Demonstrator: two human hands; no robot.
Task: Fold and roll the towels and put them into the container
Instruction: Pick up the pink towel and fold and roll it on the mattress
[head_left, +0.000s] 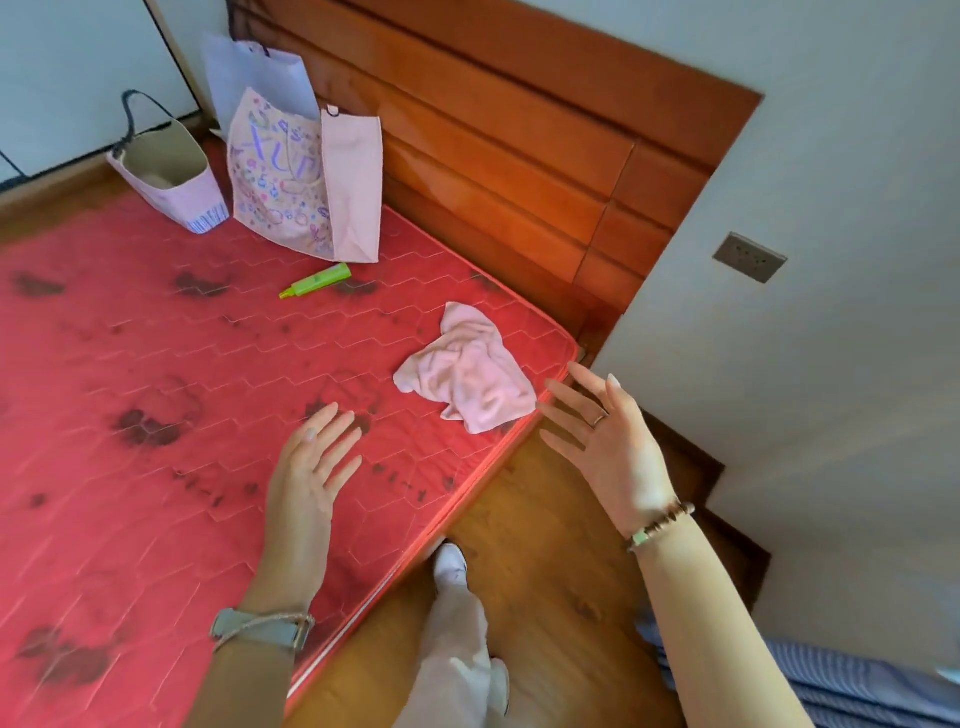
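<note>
Task barely begun — pink towel (467, 371) lies crumpled, unfolded, at the mattress (156, 364) corner. Left hand (311, 467) and right hand (605, 441) hover beside it, fingers spread, grasping nothing. Folding, rolling, stowing remain.

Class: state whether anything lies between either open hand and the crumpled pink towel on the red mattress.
Nothing visible does. Only bare mattress separates the left hand from the towel; the right hand hovers just beside it, off the mattress edge.

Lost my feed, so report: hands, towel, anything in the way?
Left hand open, right hand open, neither holding. Towel crumpled on mattress, ungripped. Nothing between hands and towel.
</note>
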